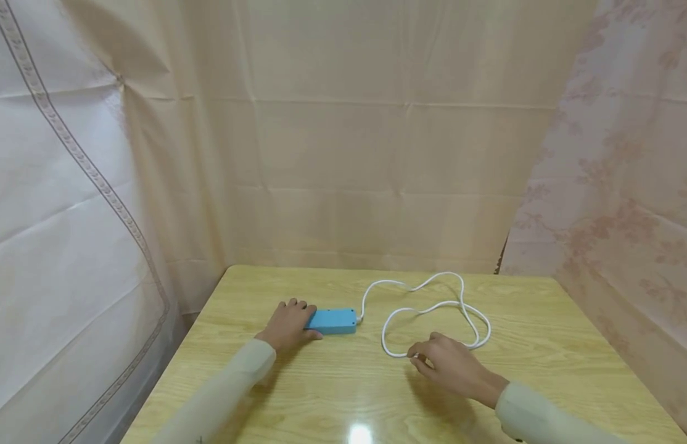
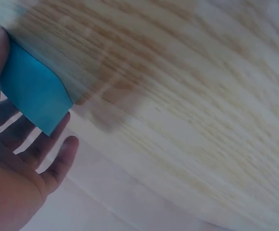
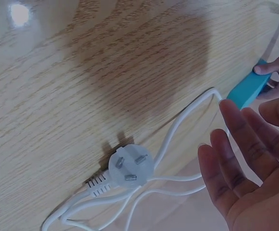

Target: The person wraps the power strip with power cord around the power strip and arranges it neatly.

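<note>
A blue power strip [image 1: 332, 321] lies on the table with no sockets visible. My left hand [image 1: 288, 325] grips its left end, thumb on the near side and fingers on the far side. In the left wrist view the hand is around the strip's blue end [image 2: 36, 91]. A white cord [image 1: 383, 282] leaves the strip's right end and loops across the table. Over the loop's near side is my right hand [image 1: 451, 364]; its fingers [image 3: 247, 139] are spread and relaxed. The three-pin plug [image 3: 131, 166] lies apart from them, pins facing up, and cannot be seen in the head view.
The wooden table [image 1: 343, 394] has a light grain and a bright reflection near its front. A beige cloth [image 1: 343, 154] hangs behind it. White cloth [image 1: 60, 246] hangs at the left and floral cloth [image 1: 626, 185] at the right.
</note>
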A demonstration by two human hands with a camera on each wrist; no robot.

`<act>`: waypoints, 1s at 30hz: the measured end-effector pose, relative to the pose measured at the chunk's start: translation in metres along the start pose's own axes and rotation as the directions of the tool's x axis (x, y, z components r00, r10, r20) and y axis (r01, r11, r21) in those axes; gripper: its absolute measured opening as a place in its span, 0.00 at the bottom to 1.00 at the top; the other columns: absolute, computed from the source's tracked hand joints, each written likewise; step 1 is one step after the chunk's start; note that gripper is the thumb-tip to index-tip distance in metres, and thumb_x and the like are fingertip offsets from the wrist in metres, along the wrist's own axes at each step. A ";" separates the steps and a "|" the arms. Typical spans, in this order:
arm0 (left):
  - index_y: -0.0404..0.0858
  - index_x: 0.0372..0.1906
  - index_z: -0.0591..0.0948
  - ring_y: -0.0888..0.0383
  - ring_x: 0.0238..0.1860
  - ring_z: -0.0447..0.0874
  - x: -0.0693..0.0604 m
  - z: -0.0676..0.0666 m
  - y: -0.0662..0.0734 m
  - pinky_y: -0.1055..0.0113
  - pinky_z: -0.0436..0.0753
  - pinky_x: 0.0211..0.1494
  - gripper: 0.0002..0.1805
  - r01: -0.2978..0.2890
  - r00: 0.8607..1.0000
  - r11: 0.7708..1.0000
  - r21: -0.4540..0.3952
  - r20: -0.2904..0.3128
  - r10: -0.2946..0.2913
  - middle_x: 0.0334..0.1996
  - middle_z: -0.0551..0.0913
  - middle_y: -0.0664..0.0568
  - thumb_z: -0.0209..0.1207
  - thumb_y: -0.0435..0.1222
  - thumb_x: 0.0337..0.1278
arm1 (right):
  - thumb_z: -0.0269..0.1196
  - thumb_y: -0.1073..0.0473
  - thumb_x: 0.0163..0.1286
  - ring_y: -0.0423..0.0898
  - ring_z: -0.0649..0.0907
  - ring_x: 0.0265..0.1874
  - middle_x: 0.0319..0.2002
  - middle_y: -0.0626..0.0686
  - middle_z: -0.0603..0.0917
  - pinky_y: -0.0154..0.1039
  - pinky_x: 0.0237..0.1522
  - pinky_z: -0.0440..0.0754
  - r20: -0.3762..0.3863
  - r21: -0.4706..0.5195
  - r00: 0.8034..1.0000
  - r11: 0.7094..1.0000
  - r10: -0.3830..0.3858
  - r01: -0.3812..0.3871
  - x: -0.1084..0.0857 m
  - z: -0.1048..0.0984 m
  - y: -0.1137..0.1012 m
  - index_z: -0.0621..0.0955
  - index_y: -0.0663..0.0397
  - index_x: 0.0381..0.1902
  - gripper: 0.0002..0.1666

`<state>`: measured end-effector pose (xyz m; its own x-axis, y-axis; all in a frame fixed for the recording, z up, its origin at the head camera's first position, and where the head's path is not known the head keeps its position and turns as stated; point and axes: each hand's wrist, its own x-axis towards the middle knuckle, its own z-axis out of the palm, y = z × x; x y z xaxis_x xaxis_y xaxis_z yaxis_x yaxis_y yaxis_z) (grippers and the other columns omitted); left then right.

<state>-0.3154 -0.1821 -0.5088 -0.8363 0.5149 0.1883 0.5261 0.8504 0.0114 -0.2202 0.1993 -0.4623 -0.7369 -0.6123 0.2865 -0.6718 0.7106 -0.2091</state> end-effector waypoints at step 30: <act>0.34 0.46 0.82 0.54 0.40 0.77 -0.010 -0.002 -0.005 0.56 0.79 0.44 0.37 0.008 0.999 1.000 0.020 -0.039 -0.008 0.41 0.82 0.49 0.65 0.66 0.57 | 0.69 0.60 0.70 0.35 0.75 0.29 0.30 0.39 0.87 0.31 0.25 0.73 0.014 0.022 1.000 1.000 -0.017 0.016 -0.004 0.007 0.002 0.90 0.48 0.42 0.05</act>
<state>-0.3095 -0.1921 -0.5084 -0.8336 0.5037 0.2267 0.5158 0.8567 -0.0065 -0.2189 0.2006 -0.4703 -0.7266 -0.6289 0.2767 -0.6852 0.6927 -0.2251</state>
